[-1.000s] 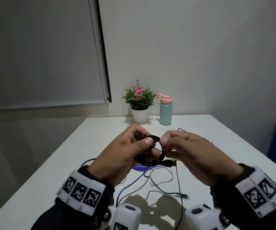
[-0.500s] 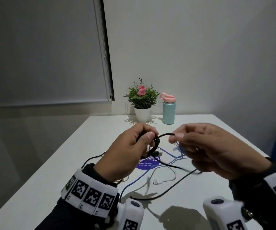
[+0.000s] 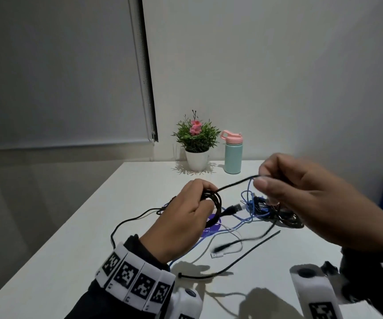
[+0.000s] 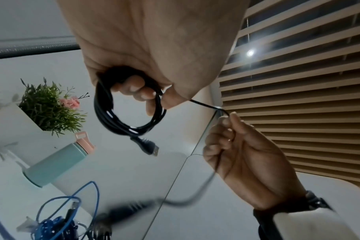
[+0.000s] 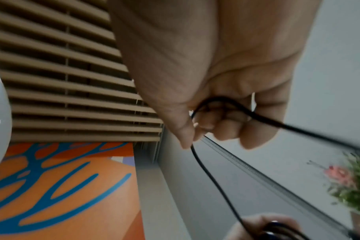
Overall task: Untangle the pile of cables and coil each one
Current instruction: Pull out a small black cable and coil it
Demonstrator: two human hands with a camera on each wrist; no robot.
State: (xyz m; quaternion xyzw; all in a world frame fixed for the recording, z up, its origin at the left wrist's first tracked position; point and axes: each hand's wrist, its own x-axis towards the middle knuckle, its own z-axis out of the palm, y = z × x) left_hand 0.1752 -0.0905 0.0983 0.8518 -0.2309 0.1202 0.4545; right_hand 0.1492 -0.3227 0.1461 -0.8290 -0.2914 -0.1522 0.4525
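Note:
My left hand point(image 3: 186, 217) grips a small coil of black cable point(image 3: 216, 201), fingers curled through its loops point(image 4: 129, 113). A USB plug point(image 4: 149, 147) hangs from the coil. My right hand point(image 3: 301, 196), raised to the right, pinches the free run of that same black cable point(image 3: 236, 182) between thumb and fingers point(image 5: 214, 113); the cable stretches taut between both hands. Under the right hand a tangle of blue and black cables point(image 3: 262, 208) lies on the white table point(image 3: 93, 238). A white cable point(image 3: 229, 247) and a black cable tie point(image 3: 209, 275) lie nearer me.
A potted plant point(image 3: 196, 143) and a teal bottle with a pink lid point(image 3: 232, 155) stand at the table's far edge. A purple round sticker point(image 3: 211, 226) sits under the cables. Another black cable point(image 3: 128, 223) trails off to the left.
My right hand has drawn away from the left, up and to the right, pulling a length of black cable out taut. The left hand keeps its hold on the coil.

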